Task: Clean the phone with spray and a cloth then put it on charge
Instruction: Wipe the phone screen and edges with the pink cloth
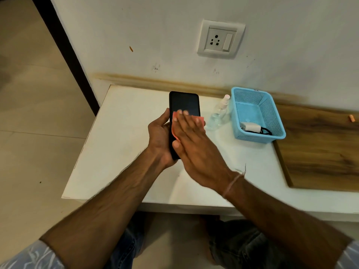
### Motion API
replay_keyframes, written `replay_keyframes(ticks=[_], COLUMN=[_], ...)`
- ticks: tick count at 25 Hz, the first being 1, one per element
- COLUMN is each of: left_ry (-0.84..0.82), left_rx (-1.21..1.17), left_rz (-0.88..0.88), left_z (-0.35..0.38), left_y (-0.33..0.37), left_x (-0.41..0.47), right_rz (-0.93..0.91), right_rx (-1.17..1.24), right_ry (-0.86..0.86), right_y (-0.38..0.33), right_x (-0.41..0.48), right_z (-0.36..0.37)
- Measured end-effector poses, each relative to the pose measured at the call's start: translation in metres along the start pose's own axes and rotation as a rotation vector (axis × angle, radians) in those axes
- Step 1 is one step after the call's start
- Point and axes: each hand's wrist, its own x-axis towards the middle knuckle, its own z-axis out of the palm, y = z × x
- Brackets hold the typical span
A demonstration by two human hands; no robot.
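Left hand (158, 136) wrapped round a flat black phone (184, 105), held above the white table (116, 144). Right hand (191, 140) spread flat, pressing a soft pink cloth (175, 125) on the glass. Clear round spray bottle (218, 113) near the back edge, touching a blue holey plastic basket (272, 113).
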Motion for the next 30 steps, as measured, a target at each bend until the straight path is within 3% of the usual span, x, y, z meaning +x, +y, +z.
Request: replay_keyframes(ticks=[4, 6, 13, 16, 19, 21, 26, 30], left_ry=[-0.054, -0.051, -0.003, -0.039, -0.039, -0.027, 0.010, -0.033], left_rx=[-0.042, -0.039, -0.022, -0.036, -0.026, -0.018, 0.034, -0.031], left_rz=[-0.004, 0.011, 0.021, 0.009, -0.011, -0.008, -0.003, 0.036], left_z=[-0.002, -0.004, 0.003, 0.001, -0.004, -0.005, 0.000, -0.002], left_y=[0.002, 0.002, -0.009, -0.006, -0.002, -0.002, -0.016, -0.012], left_x=[0.001, 0.002, 0.003, 0.003, 0.003, 0.004, 0.004, 0.005], right_rz=[-0.247, -0.279, 0.059, -0.024, -0.175, -0.145, 0.156, -0.001], right_rx=[-0.094, -0.121, -0.009, 0.049, -0.040, -0.051, 0.004, 0.076], right_ry=[-0.116, -0.114, 0.012, -0.055, -0.067, -0.033, 0.017, -0.029], right_y=[0.014, 0.035, 0.012, -0.003, 0.015, 0.033, 0.028, -0.003], right_x=[-0.045, -0.052, 0.014, -0.002, -0.035, -0.036, 0.025, 0.009], right_z=[-0.001, -0.012, -0.009, 0.001, -0.006, -0.014, -0.017, 0.000])
